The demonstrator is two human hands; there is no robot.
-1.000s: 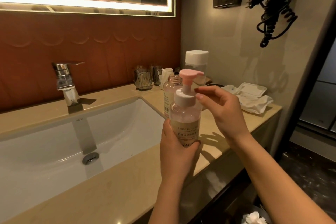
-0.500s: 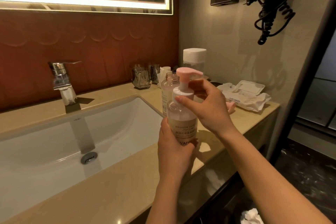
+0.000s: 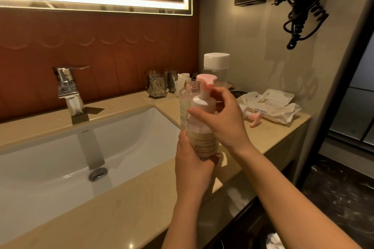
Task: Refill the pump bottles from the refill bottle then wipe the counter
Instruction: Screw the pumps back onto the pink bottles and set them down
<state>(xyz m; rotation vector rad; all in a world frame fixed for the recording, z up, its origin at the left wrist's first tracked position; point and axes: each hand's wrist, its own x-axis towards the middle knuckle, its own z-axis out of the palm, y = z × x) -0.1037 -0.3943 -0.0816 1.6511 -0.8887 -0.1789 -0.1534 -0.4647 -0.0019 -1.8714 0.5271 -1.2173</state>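
Over glossy counter (image 3: 141, 208), left hand (image 3: 192, 170), right hand (image 3: 224, 121): fingers curled round clear pump bottle (image 3: 202, 133).

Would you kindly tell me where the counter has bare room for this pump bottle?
Bare counter runs along the front edge, before the sink, left of your left hand. A patch lies before the loose pump head. Crowded behind: open bottle, refill bottle, glasses, wipes pack.

pink pump head (image 3: 204, 79), white sink (image 3: 50, 159) (rust scalloped wall (image 3: 101, 46))
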